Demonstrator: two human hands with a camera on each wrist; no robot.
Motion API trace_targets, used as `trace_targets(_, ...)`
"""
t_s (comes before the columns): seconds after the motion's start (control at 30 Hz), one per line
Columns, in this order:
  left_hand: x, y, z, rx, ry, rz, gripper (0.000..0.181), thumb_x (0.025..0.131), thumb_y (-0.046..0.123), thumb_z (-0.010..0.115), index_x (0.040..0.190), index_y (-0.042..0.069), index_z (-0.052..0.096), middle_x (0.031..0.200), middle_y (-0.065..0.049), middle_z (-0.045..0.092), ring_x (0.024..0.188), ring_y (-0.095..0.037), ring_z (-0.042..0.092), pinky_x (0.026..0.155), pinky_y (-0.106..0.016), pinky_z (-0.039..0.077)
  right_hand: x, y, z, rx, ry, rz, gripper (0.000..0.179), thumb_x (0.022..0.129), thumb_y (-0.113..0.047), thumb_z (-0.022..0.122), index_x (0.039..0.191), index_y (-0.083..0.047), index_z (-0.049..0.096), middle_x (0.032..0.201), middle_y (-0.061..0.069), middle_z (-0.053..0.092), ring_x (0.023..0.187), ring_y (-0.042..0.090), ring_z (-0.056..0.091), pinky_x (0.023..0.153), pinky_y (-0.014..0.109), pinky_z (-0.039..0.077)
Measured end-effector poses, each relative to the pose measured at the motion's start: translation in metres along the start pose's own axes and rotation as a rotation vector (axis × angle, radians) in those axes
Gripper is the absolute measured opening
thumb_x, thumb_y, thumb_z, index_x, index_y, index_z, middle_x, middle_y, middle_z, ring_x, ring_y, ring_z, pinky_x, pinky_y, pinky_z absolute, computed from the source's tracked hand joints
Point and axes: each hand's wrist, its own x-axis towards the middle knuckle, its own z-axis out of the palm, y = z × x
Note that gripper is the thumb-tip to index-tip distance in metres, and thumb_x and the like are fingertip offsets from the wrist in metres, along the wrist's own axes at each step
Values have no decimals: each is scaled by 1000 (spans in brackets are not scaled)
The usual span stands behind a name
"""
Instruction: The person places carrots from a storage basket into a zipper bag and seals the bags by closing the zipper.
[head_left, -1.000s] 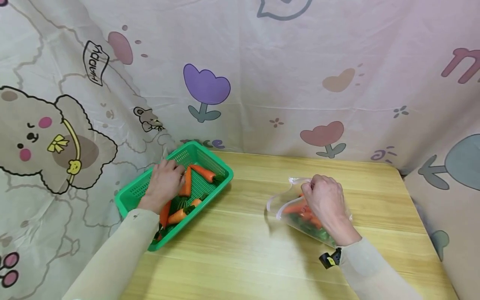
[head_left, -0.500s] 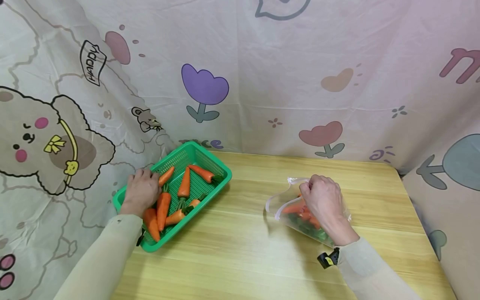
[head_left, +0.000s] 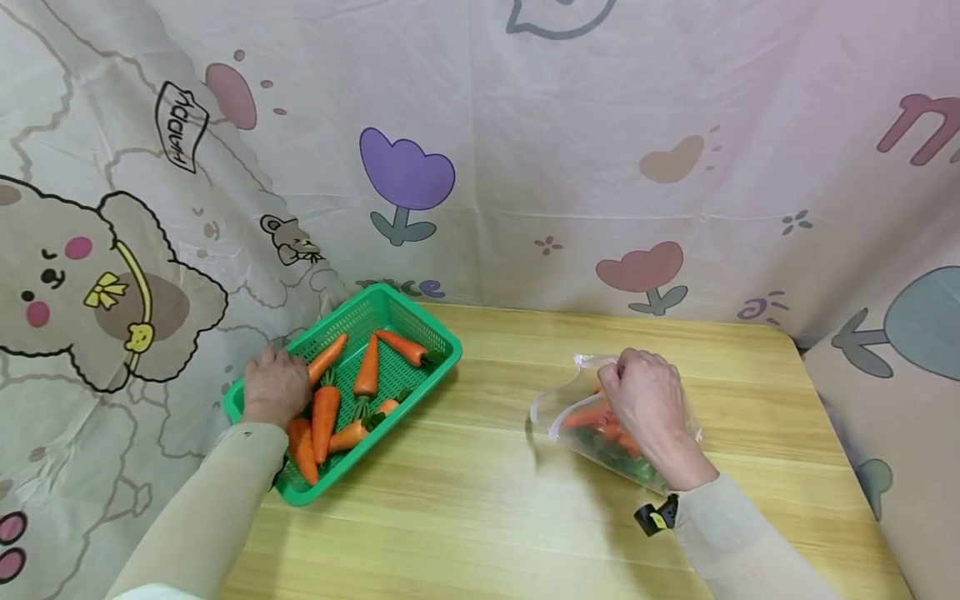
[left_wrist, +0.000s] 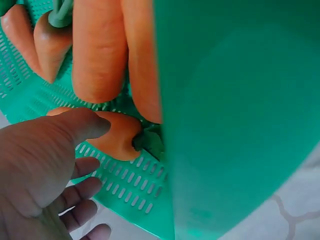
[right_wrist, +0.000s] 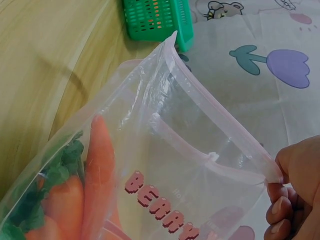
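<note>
My left hand [head_left: 277, 387] is at the left side of a green slotted basket [head_left: 431, 387]. In the left wrist view, its thumb overlaps an orange carrot [left_wrist: 120, 140] with a green top, while the fingers spread loosely below, against the slotted wall. Several more carrots [head_left: 326, 417] lie in the basket. My right hand [head_left: 651, 412] pinches the mouth edge of a clear zip bag [right_wrist: 165, 155] printed with red BERRY lettering. The bag's mouth gapes. Inside it are several carrots [right_wrist: 100, 150] with green leaves.
The basket stands at the left of a light wooden table [head_left: 465, 500]. Behind and beside the table hangs a pale printed cloth [head_left: 517, 150]. A small black device [head_left: 656, 517] sits at my right wrist.
My left hand has moved left and slightly down from the middle of the basket to its left wall, uncovering several carrots. My right hand and the bag have stayed nearly still.
</note>
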Motion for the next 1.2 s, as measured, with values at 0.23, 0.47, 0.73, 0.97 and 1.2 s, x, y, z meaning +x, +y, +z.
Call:
trace_targets(0.23, 2, 0, 1, 70, -45, 27, 19, 104, 8, 56, 104, -7, 67, 96, -25, 58, 98, -46, 48, 85, -64, 44, 1, 1, -1, 1, -1, 1, 27, 89, -13, 53, 63, -10, 55, 62, 6, 55, 63, 29, 52, 71, 51, 47)
trace_targets(0.47, 4, -6, 4, 99, -98, 43, 10, 99, 3, 65, 97, 3, 75, 98, -25, 63, 99, -47, 51, 86, -66, 46, 3, 2, -2, 3, -15, 3, 27, 90, -13, 53, 64, -9, 56, 63, 7, 56, 64, 30, 53, 78, 54, 49)
trace_targets(0.73, 9, -2, 5, 98, -44, 48, 12, 102, 3, 59, 102, -3, 69, 97, -24, 63, 97, -45, 51, 83, -64, 47, 4, 4, -3, -2, -14, 12, 26, 90, -13, 53, 64, -9, 55, 63, 7, 55, 64, 30, 52, 78, 54, 49)
trace_targets(0.97, 14, 8, 5, 143, 38, 74, 14, 106, 4, 54, 112, -5, 64, 107, -26, 63, 106, -46, 50, 82, -59, 47, 4, 3, -2, 2, -10, 9, 26, 89, -13, 53, 63, -10, 55, 63, 6, 55, 64, 30, 53, 75, 53, 48)
trace_targets(1.2, 20, 12, 2, 203, -6, 84, 20, 107, 5, 54, 120, -6, 65, 107, -25, 63, 105, -44, 51, 87, -61, 46, 4, 2, -2, 7, -10, 11, 26, 90, -13, 53, 64, -10, 55, 62, 6, 55, 64, 29, 52, 74, 52, 47)
